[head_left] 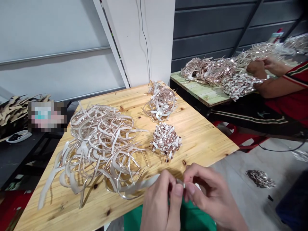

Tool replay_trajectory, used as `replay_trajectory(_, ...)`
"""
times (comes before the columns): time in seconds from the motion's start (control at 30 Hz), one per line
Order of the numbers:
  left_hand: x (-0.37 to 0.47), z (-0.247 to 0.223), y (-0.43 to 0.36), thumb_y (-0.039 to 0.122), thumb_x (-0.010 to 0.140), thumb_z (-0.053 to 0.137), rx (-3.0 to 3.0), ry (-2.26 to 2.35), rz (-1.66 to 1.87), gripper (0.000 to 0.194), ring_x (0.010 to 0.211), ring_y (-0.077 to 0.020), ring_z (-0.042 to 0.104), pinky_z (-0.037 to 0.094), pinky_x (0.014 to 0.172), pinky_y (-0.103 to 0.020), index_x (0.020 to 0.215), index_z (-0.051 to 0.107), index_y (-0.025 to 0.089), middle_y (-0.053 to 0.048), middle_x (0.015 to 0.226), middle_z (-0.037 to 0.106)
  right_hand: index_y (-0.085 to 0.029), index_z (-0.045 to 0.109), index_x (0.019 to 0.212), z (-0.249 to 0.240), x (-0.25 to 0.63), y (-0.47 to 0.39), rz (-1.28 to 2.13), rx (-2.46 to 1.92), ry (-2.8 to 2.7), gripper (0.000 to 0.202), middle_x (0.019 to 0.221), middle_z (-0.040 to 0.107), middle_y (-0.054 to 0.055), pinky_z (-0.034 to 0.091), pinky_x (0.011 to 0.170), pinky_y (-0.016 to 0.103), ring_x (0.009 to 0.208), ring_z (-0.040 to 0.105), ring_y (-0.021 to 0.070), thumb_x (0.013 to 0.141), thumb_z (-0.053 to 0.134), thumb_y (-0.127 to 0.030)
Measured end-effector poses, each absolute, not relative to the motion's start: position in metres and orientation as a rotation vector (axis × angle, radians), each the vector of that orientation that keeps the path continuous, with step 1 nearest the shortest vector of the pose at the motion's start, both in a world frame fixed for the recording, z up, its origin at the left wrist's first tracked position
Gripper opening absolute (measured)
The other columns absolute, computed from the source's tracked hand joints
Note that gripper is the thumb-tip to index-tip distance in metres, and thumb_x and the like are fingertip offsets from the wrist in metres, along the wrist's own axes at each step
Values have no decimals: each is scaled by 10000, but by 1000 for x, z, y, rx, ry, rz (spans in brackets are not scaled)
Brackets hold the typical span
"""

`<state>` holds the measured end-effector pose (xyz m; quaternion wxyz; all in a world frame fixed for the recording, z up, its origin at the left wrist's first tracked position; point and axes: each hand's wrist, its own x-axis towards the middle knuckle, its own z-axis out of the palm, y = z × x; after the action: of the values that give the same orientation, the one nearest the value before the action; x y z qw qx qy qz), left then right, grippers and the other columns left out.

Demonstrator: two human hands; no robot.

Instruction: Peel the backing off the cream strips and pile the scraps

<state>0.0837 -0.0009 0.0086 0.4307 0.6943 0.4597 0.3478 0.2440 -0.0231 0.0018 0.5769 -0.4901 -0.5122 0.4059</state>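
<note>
Both hands meet at the front edge of the wooden table. My left hand [166, 199] is closed on a pale strip [141, 184] that trails left toward a large tangle of long shiny strips [103, 138]. Thumb and finger of my right hand [204, 189] are pinched at the strip's end, close against the left fingertips, with a small white bit showing between them. Just beyond the hands lies a heap of short cut pieces [166, 140], and behind it a smaller tangle of curled strips [162, 101].
The wooden table [204, 141] ends close to my body. At right, a person's hands [267, 66] work over strip piles on a second table [204, 96]. A red stool [247, 138] and fallen pieces [260, 178] are on the floor. A dark table [14, 157] stands left.
</note>
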Motion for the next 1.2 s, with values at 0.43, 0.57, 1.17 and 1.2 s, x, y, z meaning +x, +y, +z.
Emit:
replay_trajectory(0.43, 95, -4, 26, 436, 1177, 327, 1692, 720, 919, 441, 676, -162, 564, 398, 671, -302, 828, 517, 245, 14, 738, 586, -227, 659, 839, 6, 237, -19, 938, -1136, -1152, 218, 637, 634, -36, 431, 513, 187, 544, 566, 111, 1035, 683, -318)
replay_trajectory(0.57, 99, -22, 29, 321, 1183, 328, 1781, 727, 1034, 356, 668, -145, 547, 388, 646, -286, 877, 494, 250, 28, 750, 559, -219, 675, 827, -4, 236, -17, 975, -1109, -1042, 247, 622, 625, -36, 421, 483, 185, 510, 533, 103, 1025, 714, -362)
replay_trajectory(1.17, 133, -40, 15, 489, 1111, 499, 901, 696, 1441, 483, 558, -158, 507, 453, 568, -271, 716, 578, 222, 15, 604, 538, -209, 689, 790, -17, 227, 1, 1176, -596, -589, 233, 499, 492, -95, 404, 430, 213, 324, 451, 78, 950, 788, -345)
replay_trajectory(1.2, 135, -38, 15, 490, 1103, 521, 846, 690, 1464, 479, 536, -148, 489, 442, 549, -260, 713, 585, 219, 22, 592, 531, -213, 692, 784, -16, 225, 3, 1191, -563, -554, 225, 492, 439, -108, 428, 442, 214, 327, 423, 74, 940, 789, -342)
